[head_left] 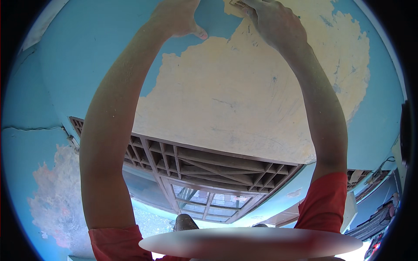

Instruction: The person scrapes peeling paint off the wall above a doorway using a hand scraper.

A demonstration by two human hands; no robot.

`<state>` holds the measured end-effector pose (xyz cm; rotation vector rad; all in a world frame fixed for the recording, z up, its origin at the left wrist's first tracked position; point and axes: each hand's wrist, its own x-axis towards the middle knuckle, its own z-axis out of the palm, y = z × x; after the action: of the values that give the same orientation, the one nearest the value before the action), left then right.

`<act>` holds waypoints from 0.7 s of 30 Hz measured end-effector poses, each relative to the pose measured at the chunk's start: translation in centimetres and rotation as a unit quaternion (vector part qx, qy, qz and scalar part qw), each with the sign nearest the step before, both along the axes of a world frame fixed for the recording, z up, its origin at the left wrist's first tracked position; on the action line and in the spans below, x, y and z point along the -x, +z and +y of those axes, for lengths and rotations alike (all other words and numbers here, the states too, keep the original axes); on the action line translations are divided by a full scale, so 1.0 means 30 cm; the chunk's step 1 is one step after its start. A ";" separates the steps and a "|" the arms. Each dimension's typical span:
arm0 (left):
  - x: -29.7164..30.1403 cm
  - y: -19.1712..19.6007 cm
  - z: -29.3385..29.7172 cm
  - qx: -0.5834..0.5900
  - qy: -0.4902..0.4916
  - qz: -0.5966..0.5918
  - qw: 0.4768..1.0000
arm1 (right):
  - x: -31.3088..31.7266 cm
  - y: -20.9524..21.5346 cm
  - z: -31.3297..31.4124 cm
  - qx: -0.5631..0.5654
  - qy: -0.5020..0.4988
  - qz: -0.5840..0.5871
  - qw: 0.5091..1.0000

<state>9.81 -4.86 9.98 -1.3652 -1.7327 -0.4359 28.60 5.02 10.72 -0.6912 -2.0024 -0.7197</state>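
Observation:
Both my arms reach up over a wall where blue paint [117,35] surrounds a wide bare beige patch [217,95] with a ragged edge. My left hand [178,17] is at the blue paint, its thumb stretched out; the upper edge cuts off its other fingers. Higher on the right, my right hand [281,24] is closed around a thin, flat scraper-like tool [237,4]. This tool lies by the border between blue paint and beige surface. Most of it is hidden by the hand or out of view.
Below the patch runs a brown slatted vent frame [217,167] above a window with glass panes [211,201]. Peeling plaster [58,195] shows at the left, near a thin cable [32,129]. Dark cloth [374,222] hangs at the lower right.

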 end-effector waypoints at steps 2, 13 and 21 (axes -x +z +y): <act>0.008 -0.002 0.004 0.003 0.012 0.030 0.999 | 0.017 0.019 -0.012 -0.024 -0.026 -0.016 0.999; 0.030 -0.051 -0.005 -0.026 -0.007 -0.007 1.000 | 0.165 0.135 -0.095 -0.012 -0.036 -0.056 0.998; 0.059 -0.051 0.013 -0.026 0.003 -0.008 1.000 | 0.096 0.138 -0.159 -0.026 0.016 -0.004 1.000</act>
<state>8.03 -4.47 8.45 -1.3224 -1.7267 -0.4859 25.72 0.24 14.86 -0.6253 -1.9908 -0.7556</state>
